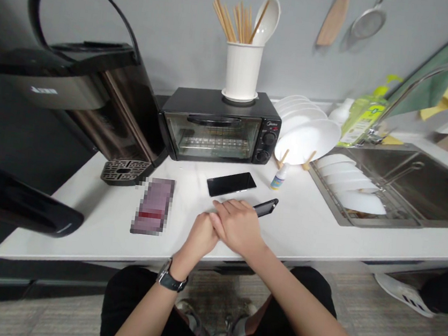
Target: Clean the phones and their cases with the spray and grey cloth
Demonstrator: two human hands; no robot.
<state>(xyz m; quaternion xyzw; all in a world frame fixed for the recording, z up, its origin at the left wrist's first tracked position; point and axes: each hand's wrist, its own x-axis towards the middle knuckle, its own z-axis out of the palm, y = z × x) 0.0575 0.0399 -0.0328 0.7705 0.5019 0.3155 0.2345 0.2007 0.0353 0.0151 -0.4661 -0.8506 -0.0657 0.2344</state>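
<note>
My hands meet at the front of the white counter. My right hand (237, 224) lies over my left hand (203, 233), its fingers bent and close together, its thumb across the left one. The left fingers are mostly hidden, so how far they are closed does not show. A dark watch (171, 276) sits on my left wrist. Just beyond my right hand is a slim black device (267, 207), partly covered by the hand. Behind it a black smartphone (231, 184) lies flat. A small white-capped bottle (278, 178) stands upright near both.
A toaster oven (218, 127) stands at the back, topped by a white chopstick holder (243, 70). Left are a tall black appliance (105, 106) and a pixelated flat purple object (154, 206). Plates (308, 140), bowls (360, 201) and a sink (440, 187) are right.
</note>
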